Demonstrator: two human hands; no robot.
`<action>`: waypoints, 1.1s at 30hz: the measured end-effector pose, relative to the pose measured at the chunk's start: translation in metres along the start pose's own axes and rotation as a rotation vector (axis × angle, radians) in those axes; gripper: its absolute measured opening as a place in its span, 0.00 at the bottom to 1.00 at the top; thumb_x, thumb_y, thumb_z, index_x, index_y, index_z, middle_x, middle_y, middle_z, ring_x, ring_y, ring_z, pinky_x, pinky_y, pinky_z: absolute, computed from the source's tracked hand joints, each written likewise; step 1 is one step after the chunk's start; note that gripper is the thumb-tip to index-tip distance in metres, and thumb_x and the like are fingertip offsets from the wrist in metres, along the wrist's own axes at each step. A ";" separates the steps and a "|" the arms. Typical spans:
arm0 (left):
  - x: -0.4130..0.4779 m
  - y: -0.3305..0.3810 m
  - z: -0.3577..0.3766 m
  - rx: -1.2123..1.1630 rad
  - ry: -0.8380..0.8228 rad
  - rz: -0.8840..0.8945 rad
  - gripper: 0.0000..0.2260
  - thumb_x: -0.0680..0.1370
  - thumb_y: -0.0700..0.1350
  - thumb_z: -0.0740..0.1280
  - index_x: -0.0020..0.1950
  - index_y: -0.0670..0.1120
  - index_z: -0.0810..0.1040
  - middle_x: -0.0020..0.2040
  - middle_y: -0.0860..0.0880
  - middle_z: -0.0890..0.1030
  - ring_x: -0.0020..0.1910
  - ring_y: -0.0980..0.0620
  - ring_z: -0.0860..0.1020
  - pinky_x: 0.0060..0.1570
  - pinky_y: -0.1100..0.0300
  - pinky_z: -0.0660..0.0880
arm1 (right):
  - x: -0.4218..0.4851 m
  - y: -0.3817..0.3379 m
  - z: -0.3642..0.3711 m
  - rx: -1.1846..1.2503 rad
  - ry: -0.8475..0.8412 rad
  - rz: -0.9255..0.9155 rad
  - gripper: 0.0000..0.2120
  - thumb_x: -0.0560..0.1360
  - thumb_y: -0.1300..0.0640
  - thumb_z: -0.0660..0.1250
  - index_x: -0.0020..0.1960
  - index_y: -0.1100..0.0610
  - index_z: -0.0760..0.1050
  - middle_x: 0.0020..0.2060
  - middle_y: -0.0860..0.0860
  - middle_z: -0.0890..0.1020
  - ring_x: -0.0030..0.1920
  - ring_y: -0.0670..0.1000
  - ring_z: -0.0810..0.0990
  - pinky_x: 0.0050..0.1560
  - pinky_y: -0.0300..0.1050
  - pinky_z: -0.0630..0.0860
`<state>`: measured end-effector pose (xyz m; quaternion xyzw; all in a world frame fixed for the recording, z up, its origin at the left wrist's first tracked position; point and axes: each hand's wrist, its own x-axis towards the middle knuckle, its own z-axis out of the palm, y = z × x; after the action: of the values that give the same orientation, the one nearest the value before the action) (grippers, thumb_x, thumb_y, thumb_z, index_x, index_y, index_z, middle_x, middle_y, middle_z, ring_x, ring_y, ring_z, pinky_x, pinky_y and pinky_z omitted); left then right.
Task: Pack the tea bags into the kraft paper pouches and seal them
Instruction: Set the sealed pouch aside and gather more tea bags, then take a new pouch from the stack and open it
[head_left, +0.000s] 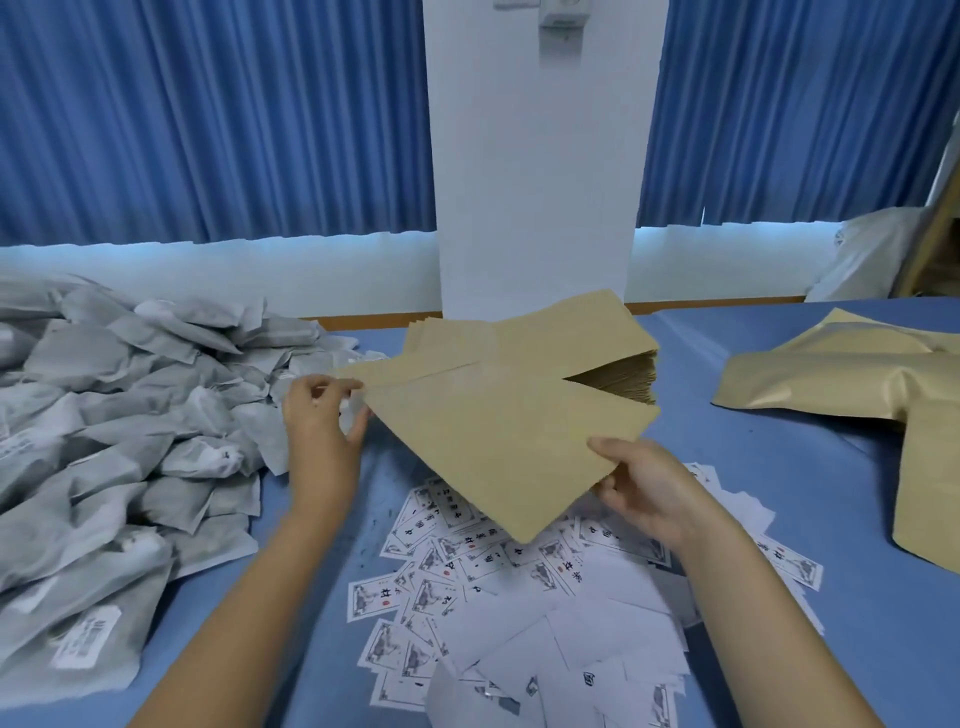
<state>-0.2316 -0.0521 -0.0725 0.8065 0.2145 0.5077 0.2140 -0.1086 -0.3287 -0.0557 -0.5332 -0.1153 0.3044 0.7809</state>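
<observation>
Two hands hold one flat kraft paper pouch (493, 447) in the air at the centre of our view, above a blue table (831, 649). We cannot see into the pouch; it looks flat, and which edge is its mouth we cannot tell.

Just behind it, toward 12 o'clock, a thick stack of pouches (623, 376) lies on the table, its top sheets fanned out. At 3 o'clock lie several bulging pouches (831, 379); what is in them is hidden from us.

At 9 o'clock we see a large heap of grey-white tea bags (119, 415), loose on the table and reaching down to 7 o'clock, none of them inside a pouch.

The left hand (322, 421), just left of centre, pinches the pouch's far left corner between thumb and curled fingers. The right hand (644, 488), toward 4 o'clock from centre, grips the pouch's lower right edge, thumb lying flat on top and the fingers (615, 493) curled beneath.

At 6 o'clock, under the pouch and forearms, lies a scatter of small white printed labels (519, 597). Blue curtains (208, 119) and a white pillar (535, 182) fill the background.
</observation>
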 end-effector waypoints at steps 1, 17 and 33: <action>-0.004 0.007 0.001 -0.103 0.013 -0.188 0.08 0.76 0.36 0.68 0.54 0.41 0.76 0.56 0.41 0.73 0.49 0.48 0.73 0.50 0.60 0.69 | -0.001 0.003 0.003 -0.090 0.062 -0.021 0.06 0.81 0.64 0.58 0.51 0.63 0.74 0.36 0.56 0.83 0.25 0.49 0.78 0.22 0.35 0.70; -0.062 0.054 0.004 -1.063 -0.432 -0.969 0.11 0.81 0.40 0.62 0.54 0.31 0.77 0.48 0.37 0.84 0.48 0.46 0.84 0.47 0.59 0.81 | -0.004 0.049 0.062 -0.379 0.441 -0.467 0.27 0.70 0.59 0.75 0.64 0.57 0.68 0.59 0.51 0.72 0.55 0.50 0.77 0.50 0.35 0.75; -0.071 0.070 0.009 -1.227 -0.429 -0.842 0.10 0.79 0.37 0.65 0.54 0.30 0.77 0.52 0.34 0.82 0.55 0.44 0.81 0.46 0.61 0.80 | -0.004 0.056 0.069 -1.310 0.173 -1.229 0.04 0.70 0.69 0.73 0.40 0.62 0.80 0.35 0.51 0.82 0.37 0.53 0.79 0.51 0.43 0.69</action>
<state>-0.2427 -0.1501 -0.0884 0.4746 0.1373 0.2442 0.8344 -0.1662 -0.2641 -0.0779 -0.7366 -0.4713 -0.3344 0.3515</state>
